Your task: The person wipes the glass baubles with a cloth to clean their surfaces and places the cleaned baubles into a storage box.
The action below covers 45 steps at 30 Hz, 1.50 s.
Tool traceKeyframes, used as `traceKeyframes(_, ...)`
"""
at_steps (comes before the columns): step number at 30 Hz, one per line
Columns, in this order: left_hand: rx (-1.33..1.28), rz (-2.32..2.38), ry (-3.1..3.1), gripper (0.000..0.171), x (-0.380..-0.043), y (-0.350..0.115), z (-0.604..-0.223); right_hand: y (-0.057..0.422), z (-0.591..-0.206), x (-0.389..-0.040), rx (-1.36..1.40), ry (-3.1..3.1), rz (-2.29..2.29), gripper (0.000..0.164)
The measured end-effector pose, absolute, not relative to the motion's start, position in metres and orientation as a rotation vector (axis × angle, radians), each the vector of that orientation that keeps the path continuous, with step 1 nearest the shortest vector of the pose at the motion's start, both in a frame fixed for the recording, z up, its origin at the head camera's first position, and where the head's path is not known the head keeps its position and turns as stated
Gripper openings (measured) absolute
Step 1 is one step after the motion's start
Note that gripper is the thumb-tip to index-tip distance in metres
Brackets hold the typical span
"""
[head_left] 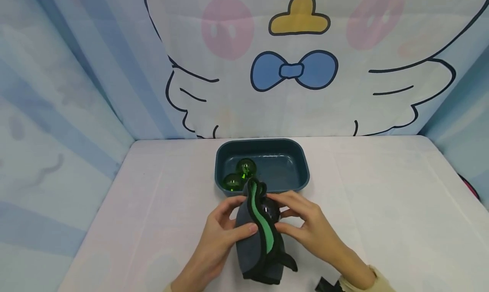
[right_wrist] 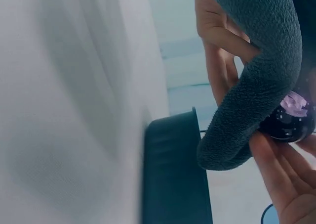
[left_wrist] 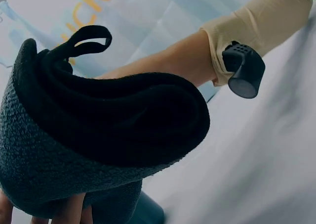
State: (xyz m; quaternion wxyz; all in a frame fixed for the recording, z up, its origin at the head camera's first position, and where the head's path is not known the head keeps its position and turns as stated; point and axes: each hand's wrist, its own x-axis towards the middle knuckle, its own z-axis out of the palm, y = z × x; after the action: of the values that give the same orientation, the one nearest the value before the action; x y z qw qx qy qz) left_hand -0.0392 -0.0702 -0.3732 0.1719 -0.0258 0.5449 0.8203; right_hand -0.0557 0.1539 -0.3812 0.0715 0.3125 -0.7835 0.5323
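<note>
A folded dark grey towel with black edging, a green strip and a loop stands upright over the table, in front of a dark blue tray. My left hand grips it from the left, thumb on the near face, fingers behind. Beside the towel's right fold is a dark, glossy ball. My right hand pinches that ball between thumb and fingers. In the right wrist view the ball shows white specks and a pink patch, partly covered by the towel.
Two clear green balls lie in the tray's left side. A white cloth covers the table; a printed curtain hangs behind it. A black camera sits on the right sleeve.
</note>
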Motion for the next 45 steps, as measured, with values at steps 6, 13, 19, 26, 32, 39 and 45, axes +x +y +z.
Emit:
traceKeyframes(6, -0.105, 2.321, 1.533, 0.055, -0.037, -0.069, -0.375, 0.153, -0.377, -0.051, 0.846, -2.409, 1.619, 0.051)
traceKeyframes(13, -0.120, 2.312, 1.550, 0.056, -0.038, -0.069, -0.372, 0.150, -0.375, -0.047, 0.815, -2.395, 1.623, 0.056)
traceKeyframes(19, -0.179, 2.305, 1.558, 0.057, -0.038, -0.070, -0.372, 0.151, -0.374, -0.049, 0.881, -2.398, 1.673, 0.071)
traceKeyframes(26, -0.167, 2.282, 1.550, 0.057, -0.038, -0.068, -0.371, 0.157, -0.371, -0.050, 0.886, -2.392, 1.645, 0.060)
traceKeyframes(32, -0.123, 2.275, 1.569, 0.056, -0.038, -0.070, -0.368, 0.155, -0.370, -0.050, 0.915, -2.363, 1.672, 0.058)
traceKeyframes(39, -0.111, 2.274, 1.576, 0.053, -0.036, -0.074, -0.369, 0.148, -0.371, -0.051, 0.796, -2.457, 1.746, 0.043)
traceKeyframes(45, -0.095, 2.299, 1.562, 0.054, -0.036, -0.074, -0.367, 0.145, -0.367, -0.048, 0.738, -2.448, 1.748, 0.042)
